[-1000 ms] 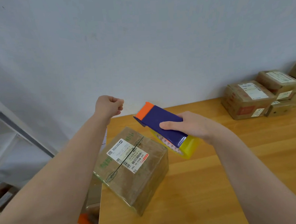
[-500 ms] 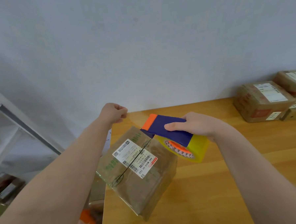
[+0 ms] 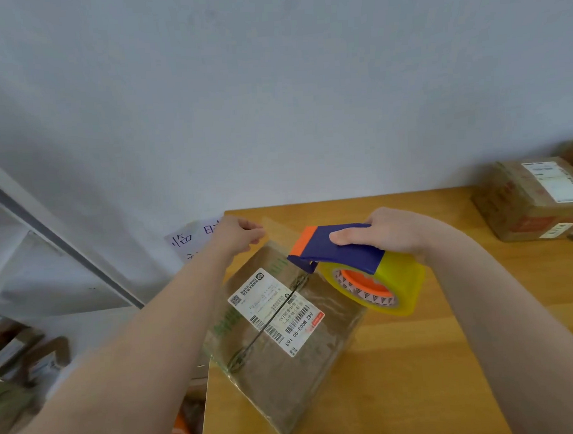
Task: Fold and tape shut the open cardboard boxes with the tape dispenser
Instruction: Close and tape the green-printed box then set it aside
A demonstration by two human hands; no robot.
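A brown cardboard box (image 3: 285,346) with a white shipping label lies tilted at the left end of the wooden table (image 3: 419,375), its flaps down. My right hand (image 3: 392,231) grips a blue and orange tape dispenser (image 3: 340,247) carrying a yellowish tape roll (image 3: 391,287), held just above the box's far right corner. My left hand (image 3: 238,234) pinches the free end of clear tape (image 3: 277,230) stretched from the dispenser, above the box's far edge.
Several taped boxes (image 3: 533,197) stand at the back right against the wall. A white paper with handwriting (image 3: 188,238) hangs left of the table. A white shelf frame (image 3: 19,211) and cluttered boxes (image 3: 17,357) lie beyond the table's left edge.
The dispenser has come lower and closer to the box's far corner. My left hand has dropped toward the box's far edge, with the tape strip now visible between hand and dispenser.
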